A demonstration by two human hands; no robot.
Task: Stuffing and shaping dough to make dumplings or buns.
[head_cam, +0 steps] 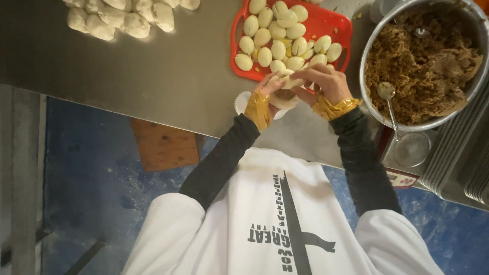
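Currently mid-wrap: dough piece [284,97] at frame centre, cupped in left hand [267,89], over a paper liner [240,104] on the worktop [153,66]. Right hand [326,81] grip pinching the dough edge over brown filling. Remaining: halved boiled eggs [277,35] on red tray [336,25], filling in steel bowl [377,30], dough balls [122,18] upper left. No finished pieces visible.

Dough piece [286,90]: pale, soft, cupped round brown filling, egg half pressed on top. Held just off the near edge of the red tray [337,26], above the steel table.
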